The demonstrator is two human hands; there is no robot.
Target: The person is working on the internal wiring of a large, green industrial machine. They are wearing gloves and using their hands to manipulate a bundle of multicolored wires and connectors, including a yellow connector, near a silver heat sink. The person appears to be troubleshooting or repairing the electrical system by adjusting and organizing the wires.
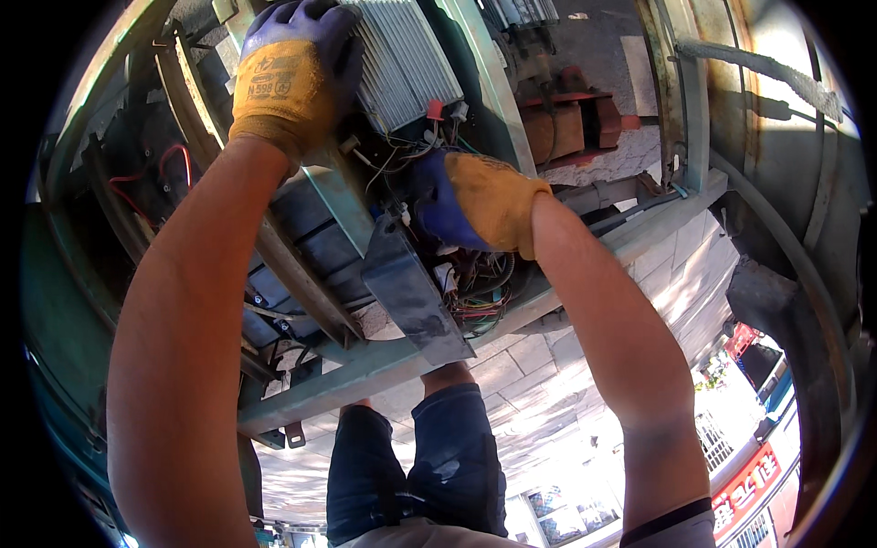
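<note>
My left hand, in a yellow glove with purple-coated fingers, is closed at the left edge of a silver finned metal box. Its fingers curl over at the top, and the thumb side lies against the fins. My right hand, gloved alike, is closed among thin wires just below the box; its fingertips and whatever they hold are hidden. A red connector sits at the box's lower edge. Below the right hand, a bundle of coloured wires hangs beside a dark metal plate.
Green metal frame rails run across the front and between my arms. Red cables lie at the left over dark blocks. A rusty red metal part stands at the right, near a bent grey bar. Paving shows below.
</note>
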